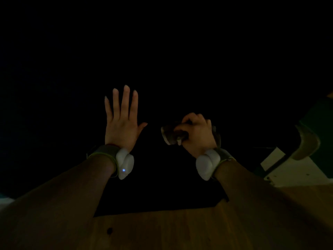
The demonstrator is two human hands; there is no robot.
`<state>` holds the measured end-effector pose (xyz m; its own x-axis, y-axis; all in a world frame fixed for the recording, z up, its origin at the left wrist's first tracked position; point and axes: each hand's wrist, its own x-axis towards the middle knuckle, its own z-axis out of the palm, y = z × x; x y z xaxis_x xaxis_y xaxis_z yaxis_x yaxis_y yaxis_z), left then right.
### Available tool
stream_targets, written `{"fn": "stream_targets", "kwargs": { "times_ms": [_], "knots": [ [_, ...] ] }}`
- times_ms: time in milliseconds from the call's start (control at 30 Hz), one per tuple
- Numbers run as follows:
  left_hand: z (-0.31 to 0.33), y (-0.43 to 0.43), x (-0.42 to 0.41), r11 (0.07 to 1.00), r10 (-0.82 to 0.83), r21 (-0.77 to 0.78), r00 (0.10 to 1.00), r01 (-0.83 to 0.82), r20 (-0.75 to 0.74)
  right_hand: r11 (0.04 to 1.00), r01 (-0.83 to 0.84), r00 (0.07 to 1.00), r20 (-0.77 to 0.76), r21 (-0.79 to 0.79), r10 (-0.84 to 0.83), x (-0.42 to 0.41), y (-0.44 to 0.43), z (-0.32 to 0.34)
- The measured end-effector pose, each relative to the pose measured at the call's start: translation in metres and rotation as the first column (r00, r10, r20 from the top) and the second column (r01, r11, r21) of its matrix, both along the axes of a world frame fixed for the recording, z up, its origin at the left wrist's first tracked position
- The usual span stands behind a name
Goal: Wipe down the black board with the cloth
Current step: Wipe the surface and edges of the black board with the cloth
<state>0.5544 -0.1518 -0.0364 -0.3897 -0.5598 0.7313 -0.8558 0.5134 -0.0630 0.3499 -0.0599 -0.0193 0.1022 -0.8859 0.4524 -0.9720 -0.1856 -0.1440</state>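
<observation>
The left hand (121, 121) lies flat, fingers straight, against the black board (162, 60). To its right, the right hand (197, 134) grips a bunched cloth (171, 135) on the board.

**Crumpled cloth in the fist, dark board behind both hands**

The black board (162, 60) is a dark, featureless surface that spreads beyond both hands on every side. The left hand (122, 125) lies flat against it. The cloth (170, 135), greyish-brown and crumpled, is gripped by the right hand (197, 134), with a wad jutting from its thumb side.
</observation>
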Motion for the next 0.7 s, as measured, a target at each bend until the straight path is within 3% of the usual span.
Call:
{"fn": "stream_targets", "kwargs": {
  "times_ms": [133,233,500,700],
  "knots": [
    [-0.004,-0.005,-0.003,0.999,0.028,-0.021,0.999,-0.028,-0.016,0.912,0.072,0.988,0.154,-0.403,-0.01,0.007,0.003,0.039],
    [-0.006,-0.009,-0.002,1.0,0.011,-0.026,1.0,-0.012,-0.028,0.876,0.129,0.984,0.171,-0.465,-0.054,0.015,-0.006,0.041],
    [-0.006,-0.01,-0.001,0.999,0.015,-0.031,1.0,-0.015,-0.008,0.987,0.09,0.991,0.109,-0.137,-0.075,0.018,-0.01,-0.029],
    [-0.006,-0.009,-0.002,0.999,0.023,-0.028,1.0,-0.023,0.005,0.988,0.061,0.997,0.044,0.144,-0.068,0.013,-0.007,-0.072]
  ]
}}
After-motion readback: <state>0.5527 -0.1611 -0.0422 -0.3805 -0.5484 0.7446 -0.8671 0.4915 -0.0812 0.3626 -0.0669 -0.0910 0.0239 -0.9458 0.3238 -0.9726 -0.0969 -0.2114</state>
